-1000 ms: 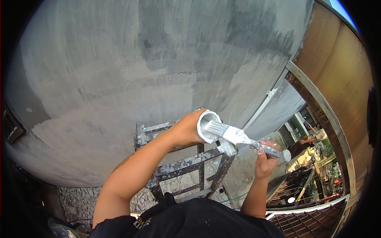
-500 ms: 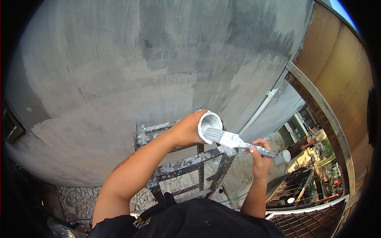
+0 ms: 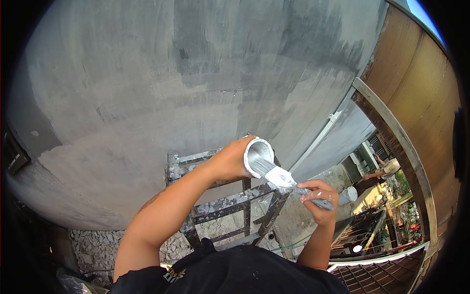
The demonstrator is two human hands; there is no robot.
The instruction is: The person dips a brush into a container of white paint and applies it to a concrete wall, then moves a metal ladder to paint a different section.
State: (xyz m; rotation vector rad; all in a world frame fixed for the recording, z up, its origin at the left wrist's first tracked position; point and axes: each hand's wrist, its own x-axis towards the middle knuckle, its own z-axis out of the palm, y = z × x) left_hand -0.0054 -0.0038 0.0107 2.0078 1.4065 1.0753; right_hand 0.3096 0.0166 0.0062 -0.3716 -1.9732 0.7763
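Note:
My left hand is wrapped round a white paint-coated cup, its mouth tilted toward me. In my right hand is a paintbrush, gripped by its grey handle. The brush's bristles reach inside the cup's mouth, and white paint covers its ferrule. White specks of paint mark my right fingers. In front of both hands rises a grey wall with patches of lighter and darker coating.
Below my hands stands a dark, paint-spattered metal frame. Broken rubble lies at the wall's foot. Off to the right are a white bucket, another person, a curved metal beam and brown corrugated sheeting.
The paintbrush has tilted more steeply, its handle end lower. My right hand has shifted its grip along the handle. The cup and my left hand stay put; the other person's arms have moved.

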